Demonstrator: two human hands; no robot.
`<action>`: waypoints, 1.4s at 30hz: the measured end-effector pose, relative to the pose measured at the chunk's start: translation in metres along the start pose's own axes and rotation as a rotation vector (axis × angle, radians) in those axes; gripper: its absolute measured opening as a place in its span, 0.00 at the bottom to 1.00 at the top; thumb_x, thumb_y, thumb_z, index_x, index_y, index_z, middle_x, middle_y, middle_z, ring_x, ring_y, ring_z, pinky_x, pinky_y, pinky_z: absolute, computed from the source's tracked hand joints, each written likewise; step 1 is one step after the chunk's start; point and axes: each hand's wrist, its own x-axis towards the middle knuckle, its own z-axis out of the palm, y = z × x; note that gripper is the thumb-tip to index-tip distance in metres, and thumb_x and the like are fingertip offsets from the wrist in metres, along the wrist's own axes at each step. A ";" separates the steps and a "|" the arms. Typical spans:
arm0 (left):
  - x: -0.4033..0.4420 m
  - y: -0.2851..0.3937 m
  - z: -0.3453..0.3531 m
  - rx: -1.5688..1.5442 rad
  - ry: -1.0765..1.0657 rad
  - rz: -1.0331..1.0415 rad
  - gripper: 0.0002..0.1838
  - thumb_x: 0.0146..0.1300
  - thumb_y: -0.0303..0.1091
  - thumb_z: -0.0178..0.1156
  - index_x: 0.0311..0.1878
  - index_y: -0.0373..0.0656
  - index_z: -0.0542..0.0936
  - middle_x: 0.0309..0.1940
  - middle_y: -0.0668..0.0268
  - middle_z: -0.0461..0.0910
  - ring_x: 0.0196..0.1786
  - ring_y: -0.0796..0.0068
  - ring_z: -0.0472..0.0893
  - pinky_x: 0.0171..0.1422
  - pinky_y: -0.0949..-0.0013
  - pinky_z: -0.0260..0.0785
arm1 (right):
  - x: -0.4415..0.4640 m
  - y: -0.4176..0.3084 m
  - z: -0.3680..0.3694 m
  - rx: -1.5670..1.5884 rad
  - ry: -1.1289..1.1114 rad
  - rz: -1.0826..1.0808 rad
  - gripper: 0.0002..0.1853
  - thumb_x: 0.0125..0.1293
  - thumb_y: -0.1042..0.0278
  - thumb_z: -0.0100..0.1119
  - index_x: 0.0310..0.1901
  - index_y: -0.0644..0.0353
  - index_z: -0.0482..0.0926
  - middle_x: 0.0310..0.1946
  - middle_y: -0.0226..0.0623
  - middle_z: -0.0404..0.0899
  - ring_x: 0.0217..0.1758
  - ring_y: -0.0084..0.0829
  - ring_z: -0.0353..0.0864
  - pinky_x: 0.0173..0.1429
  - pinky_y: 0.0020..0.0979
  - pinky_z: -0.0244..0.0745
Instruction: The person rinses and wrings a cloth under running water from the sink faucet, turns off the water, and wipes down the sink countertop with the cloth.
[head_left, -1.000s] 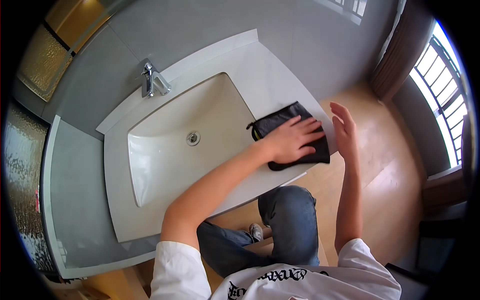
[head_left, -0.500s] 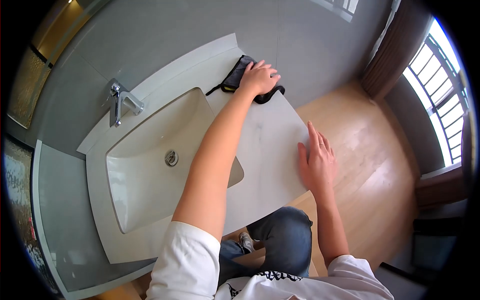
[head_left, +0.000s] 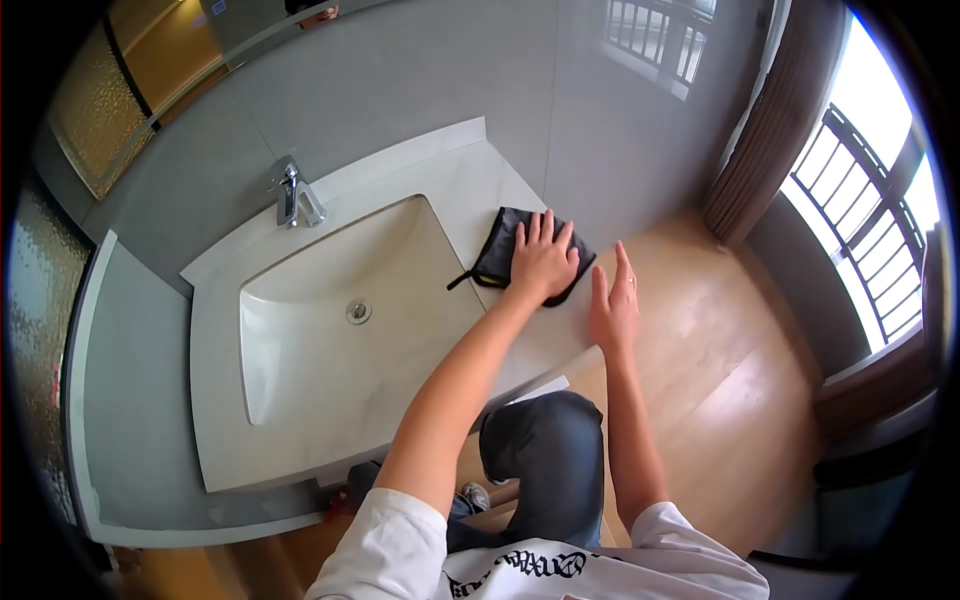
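Note:
My left hand [head_left: 545,265] lies flat on a dark grey cloth [head_left: 490,265] with black edging, its fingers spread. The cloth rests on the right part of the white washbasin counter [head_left: 465,180], reaching the right edge, and a black loop trails from its left corner. Beside that edge is my right hand [head_left: 615,310], holding nothing, thumb and fingers apart. Whether it touches the counter I cannot tell.
Left of the cloth is the sunken basin [head_left: 300,290] with a round drain [head_left: 359,312]. A chrome faucet [head_left: 297,195] stands behind it. Grey wall borders the back; wooden floor [head_left: 700,370] and a brown curtain [head_left: 760,130] lie to the right.
My left hand has drawn the cloth from the back corner toward me along the counter's right side. My right hand stays near the edge. The camera view has shifted.

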 end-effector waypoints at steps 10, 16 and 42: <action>-0.172 0.045 -0.040 0.055 0.092 0.156 0.32 0.66 0.45 0.55 0.72 0.47 0.62 0.71 0.51 0.59 0.75 0.52 0.56 0.76 0.48 0.49 | -0.023 -0.005 -0.045 0.486 -0.108 0.147 0.21 0.73 0.61 0.47 0.63 0.60 0.71 0.64 0.51 0.69 0.72 0.49 0.62 0.71 0.40 0.60; -0.166 0.029 -0.038 -0.003 0.159 0.125 0.32 0.66 0.47 0.56 0.70 0.45 0.65 0.70 0.53 0.62 0.73 0.56 0.60 0.75 0.49 0.51 | -0.021 0.013 -0.020 -0.081 -0.267 -0.052 0.26 0.72 0.53 0.47 0.67 0.58 0.67 0.68 0.53 0.63 0.74 0.53 0.56 0.73 0.46 0.54; -0.136 0.041 -0.013 -0.126 0.203 -0.045 0.33 0.66 0.48 0.52 0.70 0.38 0.64 0.72 0.49 0.58 0.76 0.53 0.53 0.78 0.48 0.42 | -0.037 0.032 -0.012 0.113 -0.258 -0.006 0.30 0.73 0.52 0.48 0.69 0.62 0.62 0.69 0.52 0.62 0.73 0.51 0.57 0.74 0.43 0.53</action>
